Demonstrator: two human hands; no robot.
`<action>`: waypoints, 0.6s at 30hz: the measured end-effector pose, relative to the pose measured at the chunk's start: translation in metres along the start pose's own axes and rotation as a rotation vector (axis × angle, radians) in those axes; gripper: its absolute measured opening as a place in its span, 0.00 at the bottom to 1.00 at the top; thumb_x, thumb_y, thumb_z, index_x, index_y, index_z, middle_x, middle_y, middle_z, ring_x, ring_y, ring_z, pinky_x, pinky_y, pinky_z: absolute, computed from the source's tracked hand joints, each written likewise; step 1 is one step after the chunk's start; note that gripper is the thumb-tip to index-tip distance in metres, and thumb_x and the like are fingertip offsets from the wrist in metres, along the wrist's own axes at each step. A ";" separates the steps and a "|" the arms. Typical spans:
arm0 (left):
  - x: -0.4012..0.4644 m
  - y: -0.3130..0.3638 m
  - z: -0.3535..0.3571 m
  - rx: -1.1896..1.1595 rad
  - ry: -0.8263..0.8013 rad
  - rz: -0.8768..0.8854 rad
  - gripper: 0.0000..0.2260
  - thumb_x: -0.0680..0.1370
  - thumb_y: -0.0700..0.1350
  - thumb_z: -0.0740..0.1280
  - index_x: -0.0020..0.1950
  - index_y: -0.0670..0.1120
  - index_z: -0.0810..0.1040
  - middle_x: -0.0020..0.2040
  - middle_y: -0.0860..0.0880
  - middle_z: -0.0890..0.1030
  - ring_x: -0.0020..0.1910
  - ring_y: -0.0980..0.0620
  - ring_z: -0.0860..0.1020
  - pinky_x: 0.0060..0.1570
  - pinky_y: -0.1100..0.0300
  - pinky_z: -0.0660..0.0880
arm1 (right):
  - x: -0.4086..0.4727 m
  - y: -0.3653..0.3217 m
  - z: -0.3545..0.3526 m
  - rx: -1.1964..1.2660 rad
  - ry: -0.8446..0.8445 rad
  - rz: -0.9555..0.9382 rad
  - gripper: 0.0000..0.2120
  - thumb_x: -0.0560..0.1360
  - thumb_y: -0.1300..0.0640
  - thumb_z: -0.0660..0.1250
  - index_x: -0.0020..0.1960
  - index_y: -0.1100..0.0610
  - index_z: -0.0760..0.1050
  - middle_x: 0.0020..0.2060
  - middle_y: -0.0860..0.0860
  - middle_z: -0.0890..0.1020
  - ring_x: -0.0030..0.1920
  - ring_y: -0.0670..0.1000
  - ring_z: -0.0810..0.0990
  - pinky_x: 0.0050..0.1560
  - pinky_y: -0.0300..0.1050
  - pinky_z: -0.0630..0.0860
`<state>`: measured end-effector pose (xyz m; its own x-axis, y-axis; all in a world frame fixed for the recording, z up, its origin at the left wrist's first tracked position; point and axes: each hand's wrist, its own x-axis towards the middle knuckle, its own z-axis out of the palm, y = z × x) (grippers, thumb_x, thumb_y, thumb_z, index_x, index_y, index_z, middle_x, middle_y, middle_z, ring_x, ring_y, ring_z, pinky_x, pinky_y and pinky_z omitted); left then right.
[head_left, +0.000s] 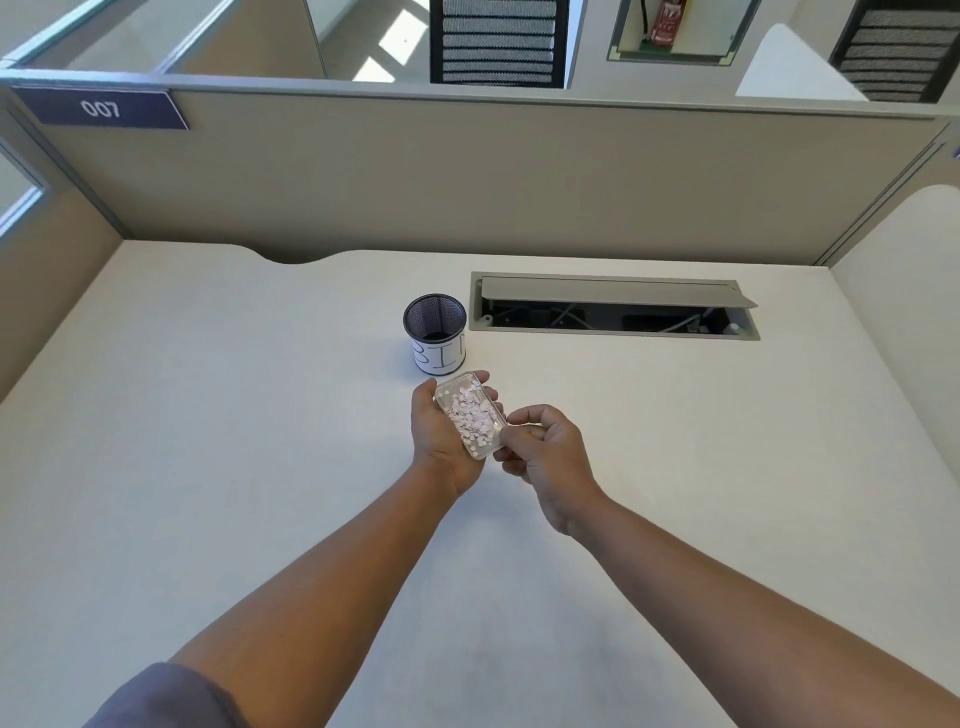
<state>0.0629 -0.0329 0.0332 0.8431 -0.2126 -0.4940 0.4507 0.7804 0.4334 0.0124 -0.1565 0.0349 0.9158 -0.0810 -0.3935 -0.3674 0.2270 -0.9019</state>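
The clear box (472, 415) of small pale bits was best held level while its edge was worked, lest bits spill short of the mesh cup (435, 332) just beyond. Above the middle of the desk (208, 415), the left hand (441, 431) cradled it with curled fingers, and the right hand (545, 457) pinched its near corner.

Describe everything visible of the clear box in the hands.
The clear box is small, rectangular with rounded corners, seemingly transparent plastic, filled with tiny white and pale pink round bits. It lies in the palm of the left hand, which curls round its far end; the right hand pinches its near right edge. It is held over the desk, just short of the mesh cup labelled BIN. Whether a lid is on, I cannot tell.
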 end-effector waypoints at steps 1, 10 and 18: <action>0.001 0.001 0.000 0.027 0.008 0.016 0.24 0.79 0.55 0.53 0.51 0.39 0.81 0.37 0.43 0.80 0.35 0.46 0.77 0.40 0.55 0.74 | 0.002 -0.002 0.000 0.009 0.011 -0.006 0.06 0.73 0.64 0.72 0.47 0.58 0.78 0.35 0.55 0.85 0.32 0.51 0.81 0.33 0.40 0.78; 0.023 0.027 -0.006 0.470 0.445 0.236 0.08 0.80 0.45 0.60 0.52 0.46 0.78 0.49 0.44 0.78 0.39 0.50 0.76 0.39 0.58 0.75 | 0.039 -0.037 0.006 -0.026 0.101 -0.081 0.07 0.71 0.69 0.71 0.42 0.57 0.81 0.32 0.54 0.84 0.30 0.49 0.80 0.31 0.39 0.77; 0.054 0.060 -0.014 1.342 0.467 0.553 0.38 0.68 0.51 0.79 0.73 0.52 0.63 0.71 0.49 0.65 0.69 0.45 0.62 0.68 0.48 0.67 | 0.088 -0.073 0.023 -0.139 0.163 -0.125 0.07 0.74 0.69 0.70 0.45 0.59 0.82 0.34 0.52 0.84 0.29 0.45 0.79 0.32 0.37 0.77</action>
<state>0.1316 0.0107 0.0222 0.9406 0.3174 -0.1203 0.2614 -0.4512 0.8533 0.1237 -0.1577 0.0700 0.9214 -0.2577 -0.2908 -0.2821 0.0712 -0.9567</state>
